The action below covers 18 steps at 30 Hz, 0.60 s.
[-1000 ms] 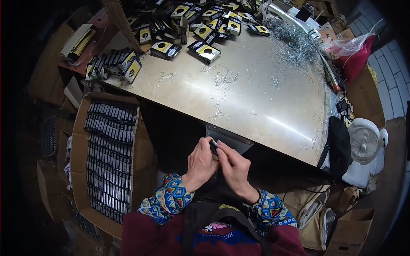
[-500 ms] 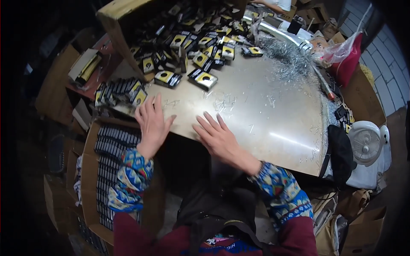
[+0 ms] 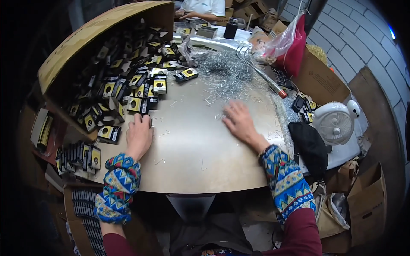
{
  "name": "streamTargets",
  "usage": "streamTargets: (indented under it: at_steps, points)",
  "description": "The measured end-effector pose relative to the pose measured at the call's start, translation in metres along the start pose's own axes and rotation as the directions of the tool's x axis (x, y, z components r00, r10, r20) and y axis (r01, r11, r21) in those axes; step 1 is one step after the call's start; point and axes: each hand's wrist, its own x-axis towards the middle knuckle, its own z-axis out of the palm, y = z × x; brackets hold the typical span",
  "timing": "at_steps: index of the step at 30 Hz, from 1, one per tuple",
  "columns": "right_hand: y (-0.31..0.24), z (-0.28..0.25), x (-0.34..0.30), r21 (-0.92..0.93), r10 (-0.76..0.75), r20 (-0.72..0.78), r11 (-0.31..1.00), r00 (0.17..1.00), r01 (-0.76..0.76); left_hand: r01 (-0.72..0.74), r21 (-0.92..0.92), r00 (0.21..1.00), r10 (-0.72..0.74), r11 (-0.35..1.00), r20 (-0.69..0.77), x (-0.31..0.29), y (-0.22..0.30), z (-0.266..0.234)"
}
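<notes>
My left hand (image 3: 139, 137) is on the tabletop, its bent fingers closed at the near edge of a small black-and-yellow box (image 3: 136, 104). The fingertips are partly hidden, though they seem to grip the box. Farther right, my right hand (image 3: 240, 123) lies low over the table, palm down and fingers apart, slightly blurred. It holds nothing. Loose thin metal wire pieces (image 3: 210, 100) are scattered just beyond it, below a large silvery heap of them (image 3: 226, 70). Another such box (image 3: 109, 134) lies left of my left hand.
Many similar boxes (image 3: 113, 87) spill from a large tipped carton (image 3: 106, 19). A row of boxes (image 3: 79, 158) stands at the left table edge, above a carton of packed grey items (image 3: 85, 205). Right are a white fan (image 3: 335, 123) and black pouch (image 3: 308, 149). Across sits another person (image 3: 205, 7).
My view has shifted, showing more of the table. Both hands have moved forward from the near edge, the left to a box, the right toward the wire pieces.
</notes>
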Motion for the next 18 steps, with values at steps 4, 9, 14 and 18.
streamTargets:
  at_steps: [4, 9, 14, 18]
  points:
    - [0.035, -0.009, 0.022, -0.142, 0.441, -0.056, 0.884, 0.896, -0.444, -0.124, -0.209, 0.989, 0.103, 0.97, -0.11, -0.011, -0.01, -0.004]
    - [-0.01, 0.012, 0.009, -0.069, 0.364, 0.101, 0.931, 0.926, -0.359, 0.271, -0.688, 0.951, -0.078, 0.673, 0.298, -0.046, 0.004, -0.03]
    - [-0.072, 0.013, -0.019, -0.002, 0.256, 0.117, 0.966, 0.96, -0.258, 0.416, -0.903, 0.902, -0.077, -0.102, 0.424, -0.108, 0.026, -0.028]
    - [-0.103, 0.009, -0.033, 0.059, 0.199, 0.114, 0.977, 0.973, -0.206, 0.371, -0.895, 0.898, -0.151, -0.247, 0.414, -0.158, 0.02, -0.018]
